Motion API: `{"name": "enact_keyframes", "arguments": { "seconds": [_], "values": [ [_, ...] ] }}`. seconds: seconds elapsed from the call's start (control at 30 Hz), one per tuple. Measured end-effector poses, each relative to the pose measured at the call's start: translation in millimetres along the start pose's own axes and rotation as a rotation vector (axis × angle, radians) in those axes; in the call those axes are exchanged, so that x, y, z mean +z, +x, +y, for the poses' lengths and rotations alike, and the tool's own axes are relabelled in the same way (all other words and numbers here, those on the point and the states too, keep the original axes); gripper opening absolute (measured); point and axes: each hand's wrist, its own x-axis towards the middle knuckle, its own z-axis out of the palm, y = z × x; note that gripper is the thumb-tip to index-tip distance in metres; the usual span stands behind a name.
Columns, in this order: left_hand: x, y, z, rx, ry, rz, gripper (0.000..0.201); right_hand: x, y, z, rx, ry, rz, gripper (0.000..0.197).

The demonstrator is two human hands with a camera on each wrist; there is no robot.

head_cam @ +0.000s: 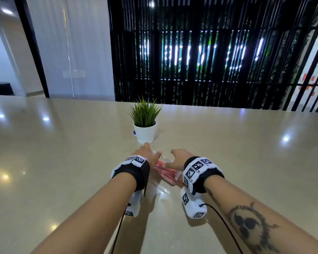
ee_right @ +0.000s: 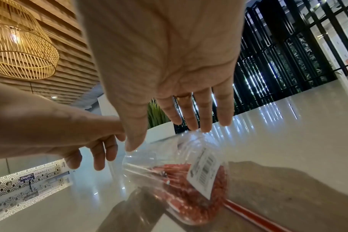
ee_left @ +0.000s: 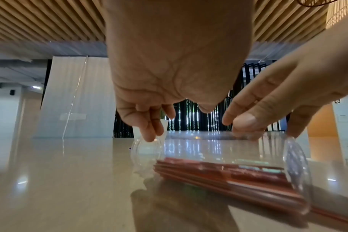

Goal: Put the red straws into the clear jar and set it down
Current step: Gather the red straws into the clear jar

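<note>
The clear jar [head_cam: 165, 160] lies on its side on the beige table [head_cam: 62, 162], between my two hands. Several red straws [head_cam: 166, 173] lie along its lower wall [ee_left: 218, 171], and their near ends stick out of the jar's near end [ee_right: 248, 211]. My left hand [head_cam: 147, 153] hovers over the far end, its loosely bent fingers [ee_left: 147, 130] touching the rim there. My right hand [head_cam: 178, 160] is spread over the jar's top, with straight fingers [ee_right: 205, 119] and the thumb touching the wall. A barcode label [ee_right: 205, 172] is stuck on the jar.
A small green plant in a white pot [head_cam: 145, 132] stands just beyond the hands. The glossy table stretches wide on both sides. Black cables trail from the wrist cameras toward the near edge.
</note>
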Motion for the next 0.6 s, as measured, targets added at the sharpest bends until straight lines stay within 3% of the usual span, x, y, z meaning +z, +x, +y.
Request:
{"name": "enact_keyframes", "arguments": {
  "seconds": [0.2, 0.33, 0.47, 0.6],
  "values": [
    [16, 3, -4, -0.039, 0.037, -0.003, 0.056, 12, 8, 0, 0.034, 0.023, -0.084, 0.078],
    [22, 3, -3, -0.052, -0.016, -0.017, 0.056, 16, 11, -3, 0.056, 0.026, -0.107, 0.058],
    [16, 4, 0, -0.086, -0.322, -0.058, 0.054, 11, 10, -3, 0.066, 0.103, -0.078, 0.048],
    [10, 8, 6, -0.118, -0.672, -0.017, 0.066, -2, 11, 9, 0.051, 0.273, 0.035, 0.048]
  ]
}}
